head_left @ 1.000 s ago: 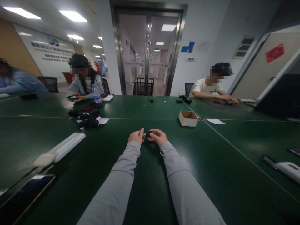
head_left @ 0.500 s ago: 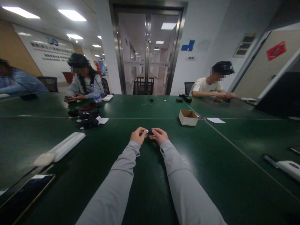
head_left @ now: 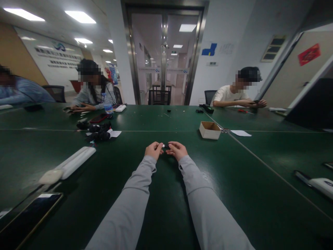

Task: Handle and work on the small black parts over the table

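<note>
Pinching from both sides, the left hand point(head_left: 154, 150) and the right hand point(head_left: 178, 150) are holding a small dark piece point(head_left: 165, 146) with a bright metal end between their fingertips. Thumb and fingers are pressing together on each side, the left closing on the shiny end, the right on the dark end. Whether it is one object or two parts meeting is too small to tell, so I cannot say if anything is being joined or parted. Judging by this, picking up is done and the work is sitting somewhere in its middle, with letting go not yet done.

Both grey sleeves point(head_left: 130, 196) are reaching forward over the green table point(head_left: 234, 180), straight ahead of the wearer. Beyond the right hand, well apart from it, an open box point(head_left: 208, 134) is standing beside a sheet of paper point(head_left: 241, 133). Off to the left, a black bundle point(head_left: 100, 134), a white power strip point(head_left: 79, 162) and a phone point(head_left: 30, 220) are lying untouched. Across the table, a co-worker in a white shirt point(head_left: 226, 96) is handling something dark.
</note>
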Motion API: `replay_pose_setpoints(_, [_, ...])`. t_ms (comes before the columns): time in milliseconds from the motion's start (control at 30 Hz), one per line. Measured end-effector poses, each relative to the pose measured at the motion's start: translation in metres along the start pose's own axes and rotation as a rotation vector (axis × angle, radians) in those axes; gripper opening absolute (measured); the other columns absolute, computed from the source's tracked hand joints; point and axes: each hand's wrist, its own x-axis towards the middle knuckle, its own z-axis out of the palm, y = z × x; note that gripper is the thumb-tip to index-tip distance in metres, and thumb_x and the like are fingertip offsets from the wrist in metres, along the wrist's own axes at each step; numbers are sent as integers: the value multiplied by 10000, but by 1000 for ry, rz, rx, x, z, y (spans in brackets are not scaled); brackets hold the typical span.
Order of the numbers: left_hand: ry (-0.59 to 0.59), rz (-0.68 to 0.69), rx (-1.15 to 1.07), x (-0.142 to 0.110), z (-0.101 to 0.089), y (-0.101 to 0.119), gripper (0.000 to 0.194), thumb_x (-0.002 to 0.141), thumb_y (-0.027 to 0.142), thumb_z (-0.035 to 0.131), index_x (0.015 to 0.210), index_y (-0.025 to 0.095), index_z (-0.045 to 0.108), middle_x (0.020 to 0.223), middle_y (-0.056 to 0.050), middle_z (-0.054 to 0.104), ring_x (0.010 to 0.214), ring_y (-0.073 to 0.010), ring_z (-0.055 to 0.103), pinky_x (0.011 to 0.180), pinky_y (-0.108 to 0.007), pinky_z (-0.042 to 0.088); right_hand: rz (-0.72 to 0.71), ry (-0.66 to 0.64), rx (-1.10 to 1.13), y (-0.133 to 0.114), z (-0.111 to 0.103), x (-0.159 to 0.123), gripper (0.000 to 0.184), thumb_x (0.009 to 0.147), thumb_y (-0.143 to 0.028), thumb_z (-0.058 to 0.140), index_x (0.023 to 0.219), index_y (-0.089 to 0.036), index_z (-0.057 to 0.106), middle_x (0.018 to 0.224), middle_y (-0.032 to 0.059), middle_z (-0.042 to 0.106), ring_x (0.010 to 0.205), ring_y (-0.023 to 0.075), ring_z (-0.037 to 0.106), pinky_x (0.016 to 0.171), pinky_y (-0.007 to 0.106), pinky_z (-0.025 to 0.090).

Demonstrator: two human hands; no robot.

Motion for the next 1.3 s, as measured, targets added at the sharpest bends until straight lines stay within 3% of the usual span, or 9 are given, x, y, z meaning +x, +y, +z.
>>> replay_pose_setpoints(433, [40, -79, 223, 0, -3, 5, 441, 748, 561, 409, 585, 189, 581, 435, 16, 552, 427, -104, 514, 484, -206, 384, -31, -57, 25, 0, 1, -1, 444, 493, -326, 788, 841, -147, 577, 662, 0, 618, 538, 164, 637, 501, 233, 544])
replay_pose_setpoints(633, [88, -129, 245, -2, -5, 12, 443, 757, 540, 396, 550, 193, 577, 432, 15, 542, 457, -113, 515, 510, -218, 374, -78, -54, 11, 5, 3, 2, 441, 494, -316, 784, 852, -154, 583, 713, 2, 603, 549, 163, 638, 515, 251, 555])
replay_pose_setpoints(900, [65, -177, 275, -4, -8, 19, 491, 755, 561, 377, 494, 186, 557, 387, 12, 498, 436, -119, 494, 522, -236, 369, -103, -75, -1, 12, -1, 6, 422, 518, -275, 775, 883, -162, 595, 811, 18, 594, 581, 144, 636, 577, 280, 569])
replay_pose_setpoints(1300, [-119, -60, -80, 5, -2, -6, 368, 680, 528, 531, 631, 163, 552, 464, 20, 534, 442, -100, 493, 482, -220, 396, -56, 3, -6, 1, 1, 2, 365, 572, -304, 744, 865, -145, 595, 555, -8, 585, 455, 145, 605, 410, 210, 513])
